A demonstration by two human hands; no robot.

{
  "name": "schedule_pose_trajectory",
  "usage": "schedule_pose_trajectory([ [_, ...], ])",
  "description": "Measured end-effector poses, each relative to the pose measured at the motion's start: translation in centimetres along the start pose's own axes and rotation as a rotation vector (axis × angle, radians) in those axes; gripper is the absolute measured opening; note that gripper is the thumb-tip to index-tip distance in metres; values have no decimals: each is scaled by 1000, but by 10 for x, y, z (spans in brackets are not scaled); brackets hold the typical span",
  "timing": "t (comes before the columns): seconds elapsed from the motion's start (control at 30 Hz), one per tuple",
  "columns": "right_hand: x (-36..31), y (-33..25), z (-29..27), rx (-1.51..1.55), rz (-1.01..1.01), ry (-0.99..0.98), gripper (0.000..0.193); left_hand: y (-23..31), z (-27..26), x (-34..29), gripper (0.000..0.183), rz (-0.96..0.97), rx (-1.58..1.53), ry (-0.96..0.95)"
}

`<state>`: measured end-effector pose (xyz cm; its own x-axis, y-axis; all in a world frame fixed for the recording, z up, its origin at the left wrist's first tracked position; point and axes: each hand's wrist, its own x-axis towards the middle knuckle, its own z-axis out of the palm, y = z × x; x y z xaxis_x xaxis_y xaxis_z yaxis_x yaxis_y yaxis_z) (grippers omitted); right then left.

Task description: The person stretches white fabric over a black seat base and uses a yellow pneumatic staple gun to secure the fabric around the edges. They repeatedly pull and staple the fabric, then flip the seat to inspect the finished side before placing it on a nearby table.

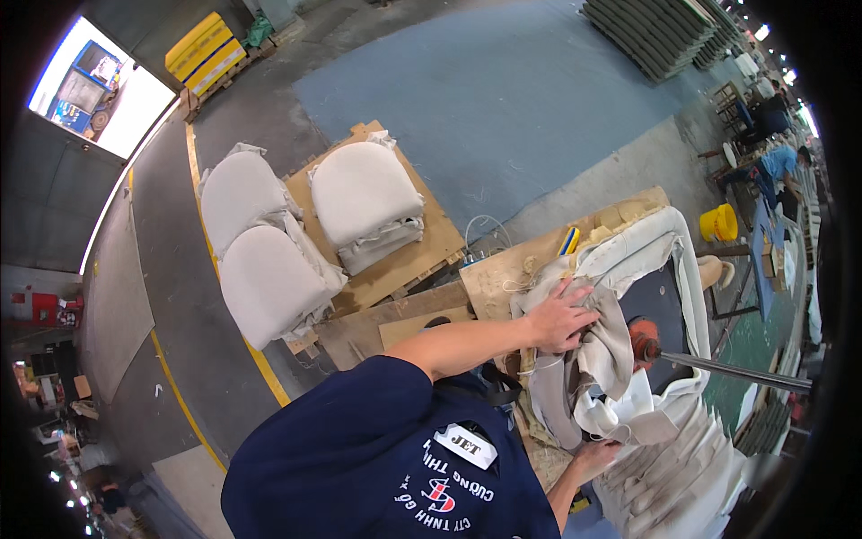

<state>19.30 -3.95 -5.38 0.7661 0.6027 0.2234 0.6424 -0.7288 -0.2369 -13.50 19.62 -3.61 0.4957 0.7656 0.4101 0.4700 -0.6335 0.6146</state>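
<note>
A chair seat cushion lies underside up on a wooden worktable [489, 283], its dark base panel [660, 301] ringed by loose beige fabric [603, 346]. My left hand [561, 319] rests on the fabric at the near edge, fingers spread. At the cushion's lower corner, my right hand [594, 458] is closed on the edge of the fabric cover; some of its fingertips are hidden under the cloth. An orange-red round pad [643, 341] on a metal rod [736, 370] sits against the base panel. White cloth [624, 409] is bunched between my hands.
Upholstered seats [364, 184] are stacked on a wooden board at the left, with others [269, 278] beside them. Many layered beige fabric pieces [673, 476] hang at the lower right. A yellow bucket [718, 223] and a person in blue [779, 163] are farther right.
</note>
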Motion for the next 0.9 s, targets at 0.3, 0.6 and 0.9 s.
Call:
schedule_pose_trajectory([
  [0.3,-11,40,28,-150,-146,84,53,25,-7,20,98,-2,214,-235],
  [0.6,-6,-19,-43,272,-265,-143,64,37,0,21,59,204,144,-247],
  [0.9,28,-41,-45,851,214,-121,23,51,17,18,27,-8,-110,-201],
])
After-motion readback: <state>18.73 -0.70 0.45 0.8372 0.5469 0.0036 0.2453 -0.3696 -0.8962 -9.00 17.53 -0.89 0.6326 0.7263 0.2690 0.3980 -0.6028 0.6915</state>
